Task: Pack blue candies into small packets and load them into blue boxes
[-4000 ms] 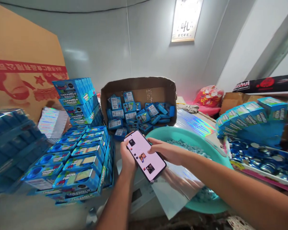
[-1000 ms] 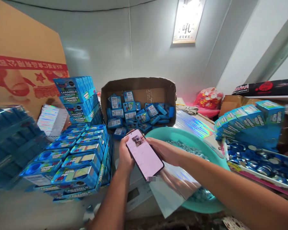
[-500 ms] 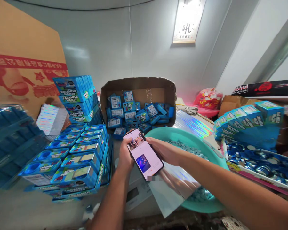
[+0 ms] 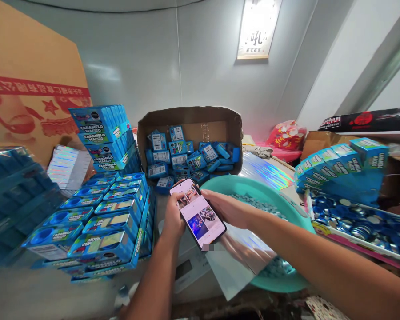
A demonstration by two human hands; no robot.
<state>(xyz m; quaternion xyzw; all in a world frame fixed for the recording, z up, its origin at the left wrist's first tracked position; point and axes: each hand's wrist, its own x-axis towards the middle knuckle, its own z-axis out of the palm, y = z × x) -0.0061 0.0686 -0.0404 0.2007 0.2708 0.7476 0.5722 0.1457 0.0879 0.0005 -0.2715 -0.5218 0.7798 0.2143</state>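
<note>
A smartphone (image 4: pixel 200 215) with a lit screen showing pictures is held upright and slightly tilted in front of me. My left hand (image 4: pixel 175 215) grips its left edge, the thumb lying over the screen. Against its upper right edge, my right hand (image 4: pixel 225 206) is wrapped, with most of its fingers hidden behind the phone. Beneath my right forearm lies a clear plastic sheet or bag (image 4: pixel 236 262), partly over a turquoise basin (image 4: pixel 306 231) that holds many small pale blue pieces. A white scale (image 4: pixel 191 269) with a small display sits below the phone.
Blue caramel boxes (image 4: pixel 103 244) are stacked on the left. Behind the phone, a cardboard box (image 4: pixel 220 129) holds loose blue packs. To the right stand a tray of blue-and-silver round pieces (image 4: pixel 360 222) and a fanned row of blue boxes (image 4: pixel 350 164). A large carton (image 4: pixel 36 58) rises at far left.
Another picture, of a vehicle, has appeared on the phone's screen beside the blue one. The whole view has shifted slightly; both hands keep the same hold.
</note>
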